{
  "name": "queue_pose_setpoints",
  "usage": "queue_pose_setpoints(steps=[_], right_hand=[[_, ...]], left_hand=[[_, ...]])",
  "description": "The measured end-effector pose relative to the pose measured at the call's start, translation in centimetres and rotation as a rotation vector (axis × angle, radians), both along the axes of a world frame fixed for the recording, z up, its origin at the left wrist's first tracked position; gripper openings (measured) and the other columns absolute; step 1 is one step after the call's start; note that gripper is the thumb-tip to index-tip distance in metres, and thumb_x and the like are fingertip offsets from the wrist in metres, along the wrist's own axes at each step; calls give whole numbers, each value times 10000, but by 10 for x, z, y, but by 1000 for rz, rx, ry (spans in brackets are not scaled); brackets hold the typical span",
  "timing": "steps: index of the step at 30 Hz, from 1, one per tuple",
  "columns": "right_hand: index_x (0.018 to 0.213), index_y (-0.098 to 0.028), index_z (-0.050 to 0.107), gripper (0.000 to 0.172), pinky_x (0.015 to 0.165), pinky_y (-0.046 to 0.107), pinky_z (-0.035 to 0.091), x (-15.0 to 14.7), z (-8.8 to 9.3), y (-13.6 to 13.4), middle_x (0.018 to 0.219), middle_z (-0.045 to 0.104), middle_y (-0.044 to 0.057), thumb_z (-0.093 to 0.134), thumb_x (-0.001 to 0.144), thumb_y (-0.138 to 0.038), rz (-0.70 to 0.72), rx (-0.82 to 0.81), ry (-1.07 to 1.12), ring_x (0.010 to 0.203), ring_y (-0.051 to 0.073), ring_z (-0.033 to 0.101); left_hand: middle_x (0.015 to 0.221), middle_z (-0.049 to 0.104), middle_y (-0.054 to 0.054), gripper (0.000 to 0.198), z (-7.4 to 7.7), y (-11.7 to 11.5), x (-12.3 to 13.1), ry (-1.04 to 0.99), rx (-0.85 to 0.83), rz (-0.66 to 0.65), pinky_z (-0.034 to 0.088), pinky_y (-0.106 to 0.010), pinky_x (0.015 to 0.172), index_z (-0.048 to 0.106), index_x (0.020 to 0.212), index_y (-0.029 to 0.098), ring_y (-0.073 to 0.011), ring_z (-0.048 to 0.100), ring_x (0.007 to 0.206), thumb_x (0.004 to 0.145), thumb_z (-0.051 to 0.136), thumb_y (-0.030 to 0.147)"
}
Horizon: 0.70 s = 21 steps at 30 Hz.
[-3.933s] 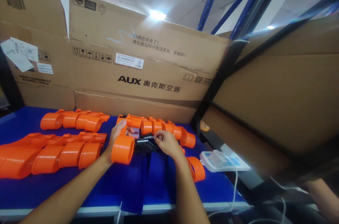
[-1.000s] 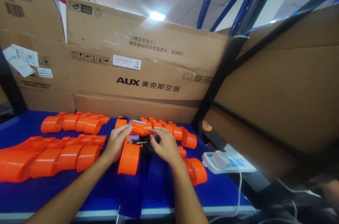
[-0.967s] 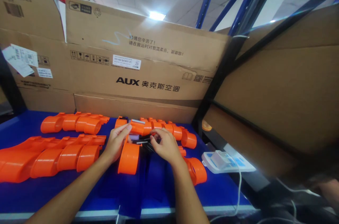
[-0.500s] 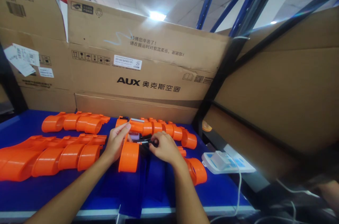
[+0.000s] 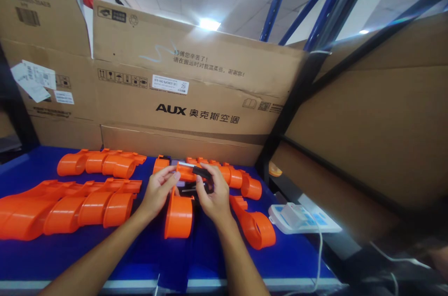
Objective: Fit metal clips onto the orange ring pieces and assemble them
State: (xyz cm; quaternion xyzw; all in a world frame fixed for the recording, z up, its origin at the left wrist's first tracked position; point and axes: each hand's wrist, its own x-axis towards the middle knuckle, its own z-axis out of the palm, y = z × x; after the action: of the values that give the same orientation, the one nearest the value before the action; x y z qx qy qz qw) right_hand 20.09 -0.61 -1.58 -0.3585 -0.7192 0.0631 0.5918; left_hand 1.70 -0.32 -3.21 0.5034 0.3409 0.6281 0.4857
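Observation:
My left hand (image 5: 159,189) is closed on an orange plastic part with a wide ring (image 5: 179,217) hanging at its near end. A white toothed strip (image 5: 186,164) lies along the top of this part. My right hand (image 5: 214,193) pinches a small black piece (image 5: 202,172) against the strip's right end. Below it, between the hands, are dark slender items (image 5: 189,188) too small to make out. Behind my hands, a row of similar orange ring parts (image 5: 235,177) stands on the blue table, partly hidden by my fingers.
More orange parts stand in two rows on the left, a back row (image 5: 110,164) and a front row (image 5: 93,207). Another orange part (image 5: 263,229) lies right of my right arm. A white power strip (image 5: 304,219) with a cable sits at the right edge. Cardboard (image 5: 133,100) walls the back.
My right hand has risen from the dark items with a black piece and brought it to the white strip. The orange part in my left hand has shifted slightly right.

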Motion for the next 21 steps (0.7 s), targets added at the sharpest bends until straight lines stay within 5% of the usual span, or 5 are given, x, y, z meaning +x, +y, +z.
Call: queue_pose_setpoints(steps=[7,12,21], right_hand=[[1213,-289,693,291,951,468,536,-2,2,1,1140,686,96,672,928,-233,-39,130,10,1070,274,649],[1228,-302,738,313,844,420,553,-8,4,-2,1070,567,90,695,921,-260,-69,157,5,958,238,610],[1311,-313,704,368,798,381,561,-10,4,-5,1027,601,76,642,954,-244,6,92,-33,890,215,629]], left_hand=[[599,681,-7,560,1,-3,1,23,27,-35,458,-251,514,669,1206,116,-155,610,460,817,762,508],[615,670,4,531,2,-5,1,44,39,-71,469,-248,517,648,1220,123,-156,623,477,840,751,479],[788,736,-46,535,-1,-2,2,32,39,-115,494,-252,528,626,1240,132,-139,627,508,840,759,462]])
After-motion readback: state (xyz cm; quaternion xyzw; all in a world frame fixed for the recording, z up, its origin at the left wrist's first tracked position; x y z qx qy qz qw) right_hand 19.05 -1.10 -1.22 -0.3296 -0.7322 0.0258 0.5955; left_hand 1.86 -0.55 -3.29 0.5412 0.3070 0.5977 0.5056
